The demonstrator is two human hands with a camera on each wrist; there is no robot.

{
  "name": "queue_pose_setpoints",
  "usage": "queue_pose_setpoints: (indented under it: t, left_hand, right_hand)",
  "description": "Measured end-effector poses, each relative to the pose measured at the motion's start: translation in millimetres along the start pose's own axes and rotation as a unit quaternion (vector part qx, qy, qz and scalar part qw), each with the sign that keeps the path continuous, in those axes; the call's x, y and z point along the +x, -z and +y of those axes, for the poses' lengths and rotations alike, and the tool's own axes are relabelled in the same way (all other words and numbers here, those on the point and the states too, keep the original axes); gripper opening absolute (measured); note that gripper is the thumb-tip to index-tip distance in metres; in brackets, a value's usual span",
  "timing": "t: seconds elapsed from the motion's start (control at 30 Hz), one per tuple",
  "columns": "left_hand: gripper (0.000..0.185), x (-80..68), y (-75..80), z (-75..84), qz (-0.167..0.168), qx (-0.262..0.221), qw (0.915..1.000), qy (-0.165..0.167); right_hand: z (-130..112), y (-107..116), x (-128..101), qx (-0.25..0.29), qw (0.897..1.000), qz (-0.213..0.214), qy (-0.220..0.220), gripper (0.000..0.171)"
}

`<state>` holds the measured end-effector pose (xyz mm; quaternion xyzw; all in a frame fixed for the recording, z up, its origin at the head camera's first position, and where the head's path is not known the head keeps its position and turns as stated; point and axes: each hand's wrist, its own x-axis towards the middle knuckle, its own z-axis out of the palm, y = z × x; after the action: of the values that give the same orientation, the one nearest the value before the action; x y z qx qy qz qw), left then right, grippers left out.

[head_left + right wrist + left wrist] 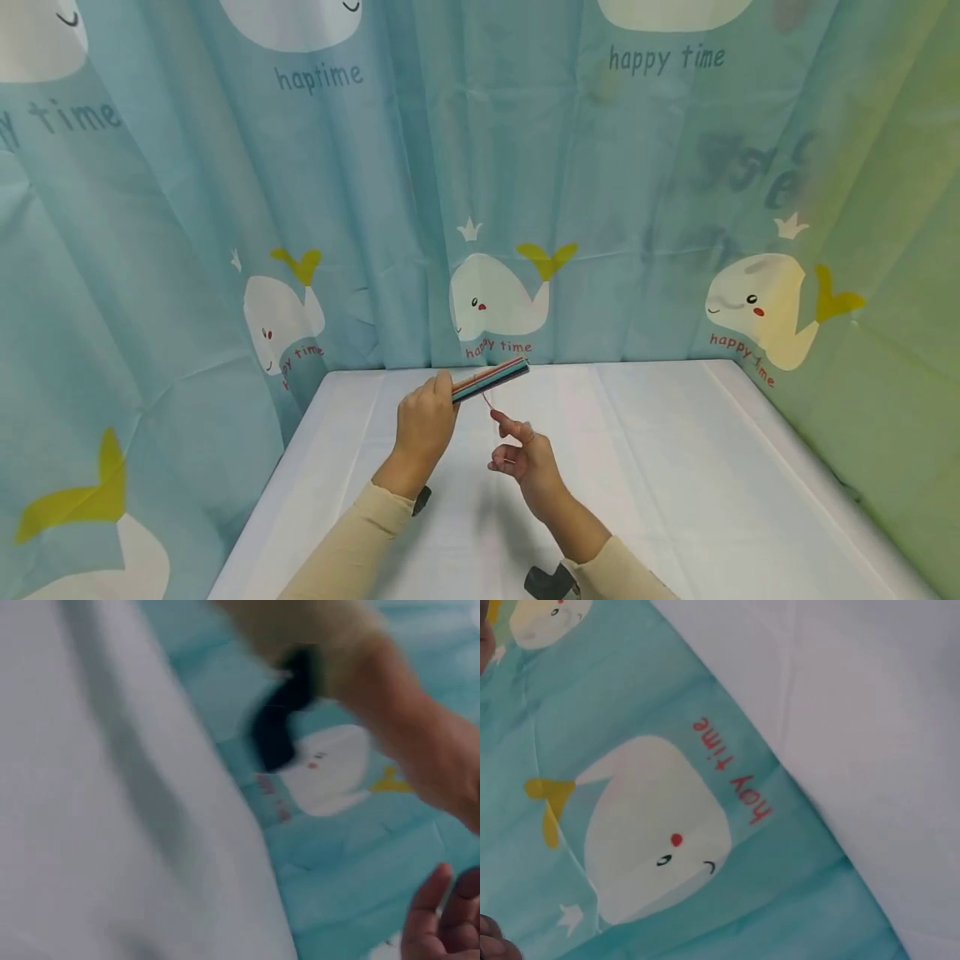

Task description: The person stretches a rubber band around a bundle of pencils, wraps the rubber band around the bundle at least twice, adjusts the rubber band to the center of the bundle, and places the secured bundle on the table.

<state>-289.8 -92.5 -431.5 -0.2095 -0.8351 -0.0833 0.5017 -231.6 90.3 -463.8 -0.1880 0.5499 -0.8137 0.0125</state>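
In the head view, my left hand [426, 423] grips one end of a bundle of coloured pencils [495, 379] above the far part of the table. Red, orange, teal and dark blue show along their sides, and the bundle slants up to the right. A thin reddish strand [487, 402], perhaps a rubber band, runs from its underside to the index fingertip of my right hand [528, 462]. The other right fingers are bent. Only fingertips [493, 945] of the left hand show in the left wrist view. The right wrist view has right-hand fingers [426, 915] at its edge.
A white-covered table [675, 467] lies under both hands. Blue-green curtains [405, 208] with whale prints hang behind and at the sides. Dark devices sit at the wrists, one of them a black piece [550, 581] by the right sleeve.
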Motion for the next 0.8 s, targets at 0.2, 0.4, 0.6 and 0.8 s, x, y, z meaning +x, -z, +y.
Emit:
queue_pose_setpoints:
  t: [0.2, 0.4, 0.6, 0.8]
  left_hand:
    - [0.031, -8.8, 2.5, -4.7, -0.005, -0.006, 0.9992, -0.040]
    - [0.031, -15.3, 3.7, -9.9, -0.005, -0.013, 0.9955, -0.094]
    - [0.028, -19.7, 6.4, -11.6, -0.051, -0.031, 0.9899, -0.129]
    - [0.024, -19.0, 8.6, -1.4, -0.100, -0.076, 0.9696, -0.210]
  right_hand:
    - [-24, 20, 12, 0.048, 0.996, 0.006, -0.069, 0.058]
    - [-45, 25, 22, -0.012, 0.998, -0.024, -0.059, 0.041]
    - [-53, 22, 24, -0.238, 0.970, -0.041, 0.015, 0.031]
    - [-72, 26, 29, -0.407, 0.892, -0.174, 0.093, 0.015]
